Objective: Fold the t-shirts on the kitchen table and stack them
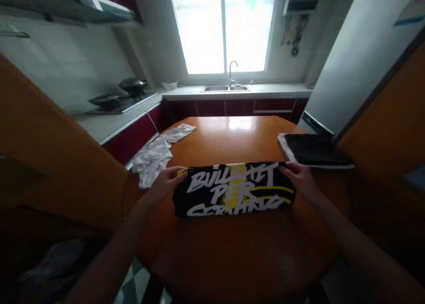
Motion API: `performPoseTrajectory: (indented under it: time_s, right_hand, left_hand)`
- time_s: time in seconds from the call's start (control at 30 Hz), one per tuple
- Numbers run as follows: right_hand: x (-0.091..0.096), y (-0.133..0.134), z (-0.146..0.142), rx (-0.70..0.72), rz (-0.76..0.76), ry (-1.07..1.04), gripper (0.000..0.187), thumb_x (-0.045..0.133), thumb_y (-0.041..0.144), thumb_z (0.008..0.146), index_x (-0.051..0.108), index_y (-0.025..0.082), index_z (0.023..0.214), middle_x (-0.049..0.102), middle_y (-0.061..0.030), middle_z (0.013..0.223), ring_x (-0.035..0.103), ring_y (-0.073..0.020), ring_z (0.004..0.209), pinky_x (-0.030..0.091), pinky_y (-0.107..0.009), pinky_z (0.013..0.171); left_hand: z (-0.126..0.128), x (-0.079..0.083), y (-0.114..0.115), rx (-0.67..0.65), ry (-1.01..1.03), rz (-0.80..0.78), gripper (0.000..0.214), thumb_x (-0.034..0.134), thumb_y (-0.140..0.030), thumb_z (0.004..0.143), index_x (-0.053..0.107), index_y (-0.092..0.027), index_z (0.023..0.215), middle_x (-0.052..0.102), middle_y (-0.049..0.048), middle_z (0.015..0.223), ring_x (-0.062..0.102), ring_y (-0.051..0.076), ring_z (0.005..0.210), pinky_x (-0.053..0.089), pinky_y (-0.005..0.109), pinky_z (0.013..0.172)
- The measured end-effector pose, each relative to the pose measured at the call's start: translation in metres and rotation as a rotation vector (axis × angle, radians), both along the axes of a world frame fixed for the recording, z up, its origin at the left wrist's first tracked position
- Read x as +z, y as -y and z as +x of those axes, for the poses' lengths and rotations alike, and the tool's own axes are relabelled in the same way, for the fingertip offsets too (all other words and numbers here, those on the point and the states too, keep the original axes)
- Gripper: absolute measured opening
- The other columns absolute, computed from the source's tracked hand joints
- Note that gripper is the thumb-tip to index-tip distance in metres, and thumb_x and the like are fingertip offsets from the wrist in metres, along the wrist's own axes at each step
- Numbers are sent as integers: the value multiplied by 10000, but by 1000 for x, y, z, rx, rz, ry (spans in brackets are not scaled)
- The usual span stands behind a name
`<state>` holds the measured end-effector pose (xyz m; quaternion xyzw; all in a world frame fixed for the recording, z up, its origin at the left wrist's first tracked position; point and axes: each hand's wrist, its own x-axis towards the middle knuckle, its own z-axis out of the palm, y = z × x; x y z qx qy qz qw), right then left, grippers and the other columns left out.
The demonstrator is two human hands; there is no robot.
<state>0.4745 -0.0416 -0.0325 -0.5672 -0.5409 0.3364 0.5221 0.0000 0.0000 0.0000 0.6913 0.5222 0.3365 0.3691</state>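
A black garment (202,198) with white lettering and yellow streaks is folded into a wide rectangle over the wooden table (219,140). My left hand (168,180) pinches its upper left corner between thumb and fingers. At the upper right corner, my right hand (299,175) grips the cloth the same way. The printed side faces me. Whether its lower edge rests on the tabletop or hangs just above it, I cannot tell.
Crumpled white cloth (154,155) lies along the table's left edge. On the right sits a folded black and white stack of cloth (312,149). Beyond are a sink (215,88), a stove with pans (133,85) and a fridge (355,56).
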Motion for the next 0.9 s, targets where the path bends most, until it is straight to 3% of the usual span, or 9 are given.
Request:
performPoseTrajectory:
  time_s: [0.2, 0.4, 0.5, 0.73, 0.9]
  right_hand:
    - [-21, -36, -14, 2, -59, 82, 513, 720, 649, 668, 708, 142, 745, 697, -54, 695, 601, -181, 630, 447, -277, 561]
    - [-50, -57, -15, 14, -152, 164, 486, 698, 628, 641, 691, 145, 688, 691, -61, 666, 608, -196, 627, 441, -293, 567]
    - [-49, -60, -10, 33, -148, 174, 467, 692, 602, 665, 708, 138, 708, 709, -73, 700, 625, -206, 655, 460, -299, 592]
    - [-30, -76, -4, 30, -140, 148, 430, 702, 552, 697, 736, 133, 784, 738, -87, 769, 647, -211, 693, 474, -288, 596]
    - [-44, -98, -4, 29, -109, 219, 384, 670, 518, 729, 721, 139, 760, 728, -74, 738, 634, -199, 670, 454, -278, 575]
  left_hand:
    - [19, -30, -31, 74, -47, 47, 548, 683, -655, 746, 757, -146, 936, 752, 54, 849, 668, 220, 765, 494, 268, 657]
    - [24, -60, -41, 90, -77, 16, 539, 694, -644, 697, 748, -136, 868, 738, 61, 782, 661, 211, 704, 478, 268, 613]
    - [21, -59, -42, 78, -100, 13, 528, 674, -629, 731, 752, -136, 905, 750, 67, 824, 673, 221, 737, 485, 272, 626]
    - [19, -38, -52, 100, -174, 129, 486, 654, -608, 774, 753, -154, 916, 763, 57, 860, 683, 229, 796, 490, 275, 679]
    - [21, -53, -71, 133, -194, 162, 465, 645, -582, 772, 753, -148, 897, 756, 64, 834, 684, 220, 759, 484, 275, 662]
